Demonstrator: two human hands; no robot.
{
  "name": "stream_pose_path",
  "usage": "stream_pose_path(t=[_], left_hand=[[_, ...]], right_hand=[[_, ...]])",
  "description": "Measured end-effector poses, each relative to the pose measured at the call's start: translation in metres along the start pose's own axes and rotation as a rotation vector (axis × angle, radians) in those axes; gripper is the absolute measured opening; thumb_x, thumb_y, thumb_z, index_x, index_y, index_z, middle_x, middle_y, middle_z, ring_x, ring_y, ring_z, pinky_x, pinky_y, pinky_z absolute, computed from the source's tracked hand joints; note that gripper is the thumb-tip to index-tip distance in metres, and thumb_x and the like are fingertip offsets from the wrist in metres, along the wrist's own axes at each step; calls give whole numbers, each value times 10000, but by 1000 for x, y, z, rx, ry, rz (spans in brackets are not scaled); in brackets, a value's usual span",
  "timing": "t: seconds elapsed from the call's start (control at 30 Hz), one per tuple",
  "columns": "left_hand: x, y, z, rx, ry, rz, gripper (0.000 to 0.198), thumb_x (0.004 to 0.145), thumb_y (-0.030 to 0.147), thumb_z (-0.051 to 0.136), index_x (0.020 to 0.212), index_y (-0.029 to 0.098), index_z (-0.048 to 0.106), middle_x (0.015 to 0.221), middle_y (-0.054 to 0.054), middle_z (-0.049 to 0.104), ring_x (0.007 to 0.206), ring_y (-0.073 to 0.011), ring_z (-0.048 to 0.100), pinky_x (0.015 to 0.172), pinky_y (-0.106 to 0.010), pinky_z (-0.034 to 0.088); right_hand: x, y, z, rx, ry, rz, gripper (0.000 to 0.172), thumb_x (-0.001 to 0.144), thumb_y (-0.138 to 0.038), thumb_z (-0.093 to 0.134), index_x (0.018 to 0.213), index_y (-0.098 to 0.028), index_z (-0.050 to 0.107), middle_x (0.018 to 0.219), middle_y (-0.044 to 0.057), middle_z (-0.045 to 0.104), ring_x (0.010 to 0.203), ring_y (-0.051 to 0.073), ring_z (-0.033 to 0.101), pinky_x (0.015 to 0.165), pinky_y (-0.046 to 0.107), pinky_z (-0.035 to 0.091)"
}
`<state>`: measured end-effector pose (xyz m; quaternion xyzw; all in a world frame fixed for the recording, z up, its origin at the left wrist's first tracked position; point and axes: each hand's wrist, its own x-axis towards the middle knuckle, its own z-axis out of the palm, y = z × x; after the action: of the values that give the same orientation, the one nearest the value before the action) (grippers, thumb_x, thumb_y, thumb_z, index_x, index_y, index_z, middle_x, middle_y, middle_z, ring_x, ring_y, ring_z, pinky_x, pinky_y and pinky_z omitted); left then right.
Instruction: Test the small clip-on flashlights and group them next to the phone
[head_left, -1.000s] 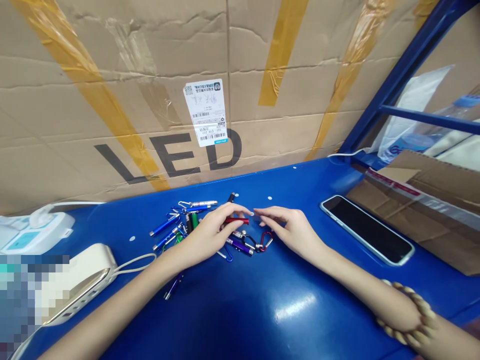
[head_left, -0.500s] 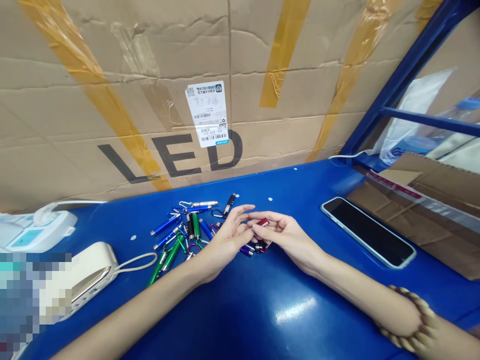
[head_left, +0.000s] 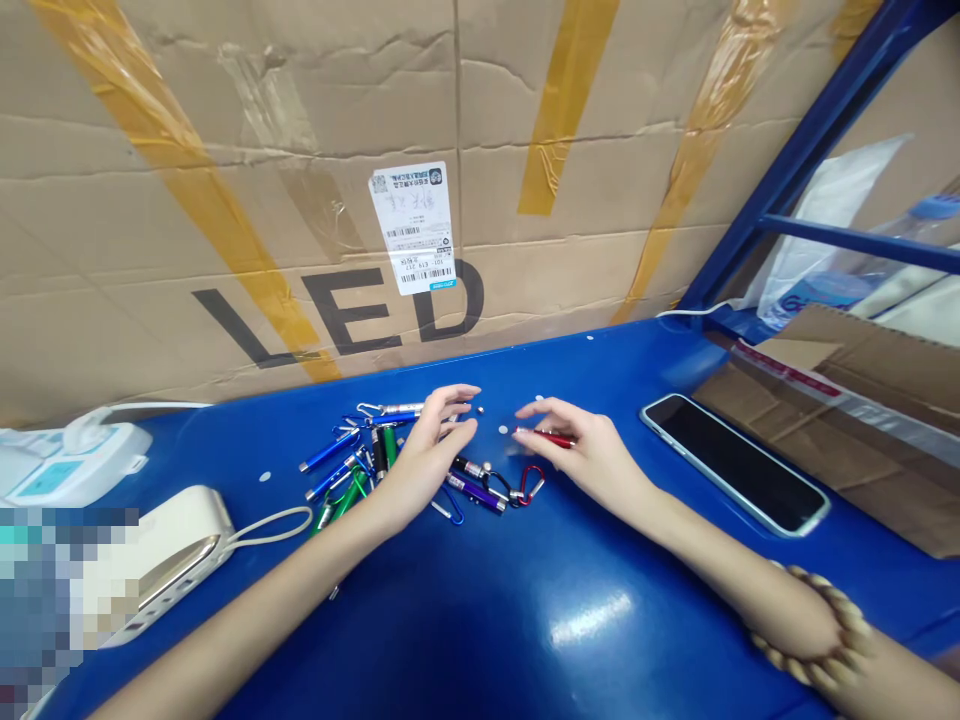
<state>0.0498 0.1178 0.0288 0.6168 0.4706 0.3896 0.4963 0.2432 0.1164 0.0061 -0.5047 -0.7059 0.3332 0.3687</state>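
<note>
Right hand (head_left: pixel 589 450) pinches red flashlight (head_left: pixel 547 437); LED carton (head_left: pixel 360 100) behind.

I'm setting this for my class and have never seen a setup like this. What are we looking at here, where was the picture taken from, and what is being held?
One camera worn on a person's head took this picture, looking forward and down, so the two arms are the wearer's own. No machine is involved. The right hand pinches a slim red keychain flashlight between thumb and fingers. The left hand is open and holds nothing visible, above a heap of small blue, green and purple flashlights, some with carabiner clips, on a blue table. A smartphone lies to the right, and a cardboard box printed LED stands behind.
</note>
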Motion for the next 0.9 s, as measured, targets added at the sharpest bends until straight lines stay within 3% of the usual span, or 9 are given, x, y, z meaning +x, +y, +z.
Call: stream_pose_path(t=[0.13,0.27,0.33,0.4,0.5,0.53,0.7,0.77,0.9], left_hand=[[2,-5,-3,86,-29,-5,249,852,205,461,1098,238,482,1285,-73,488,1242,-222,425,1015,-423,377],[5,-9,-6,104,-2,71,247,848,206,480,1089,245,513,1256,-66,501,1231,-224,429,1010,-427,370],[7,-12,-8,114,8,103,249,850,207,481,1091,250,523,1248,-62,497,1231,-219,424,1006,-420,370],[7,-13,-9,126,3,98,250,850,204,476,1091,249,525,1249,-60,489,1232,-213,418,1008,-416,366],[6,-13,-9,153,-1,77,253,847,193,473,1090,241,520,1244,-61,491,1235,-208,416,1026,-419,343],[5,-12,-8,162,2,77,251,845,189,473,1087,240,520,1238,-60,494,1235,-208,417,1028,-420,338],[2,-8,-6,175,12,73,234,844,178,456,1061,232,526,1220,-67,500,1222,-212,427,1010,-421,353],[1,-9,-5,183,1,84,228,840,171,455,1047,227,532,1215,-67,499,1211,-216,430,1001,-431,360],[-1,-10,-4,217,-20,120,230,831,172,468,1040,231,543,1187,-59,496,1164,-226,454,965,-444,388]], right_hand=[[2,0,-4,-217,-58,-48,269,744,-471,661,761,-204,691,707,14,711,649,177,656,612,253,470],[-2,-20,-11,-330,230,-153,361,863,-432,520,643,-191,674,642,33,709,571,165,645,579,252,452],[-4,-26,-11,-306,311,-191,400,889,-417,475,611,-195,659,664,41,720,580,159,649,584,245,453],[-3,-25,-8,-395,227,-150,355,874,-422,490,659,-202,668,587,21,689,512,145,614,525,239,412],[4,-15,-10,-627,-23,-36,263,787,-407,595,614,-219,659,549,-2,664,518,153,608,465,226,323],[6,-12,-13,-681,-22,-21,264,780,-407,595,604,-219,658,559,2,667,534,159,612,464,228,306],[7,-16,-28,-815,267,2,371,806,-380,509,491,-198,577,480,9,609,482,147,566,465,227,274],[5,-17,-23,-919,255,-9,368,811,-322,478,475,-190,550,469,19,598,469,144,557,452,229,235],[6,-12,-8,-1014,80,-57,230,726,-209,542,498,-185,560,488,30,611,477,150,570,443,249,141]])
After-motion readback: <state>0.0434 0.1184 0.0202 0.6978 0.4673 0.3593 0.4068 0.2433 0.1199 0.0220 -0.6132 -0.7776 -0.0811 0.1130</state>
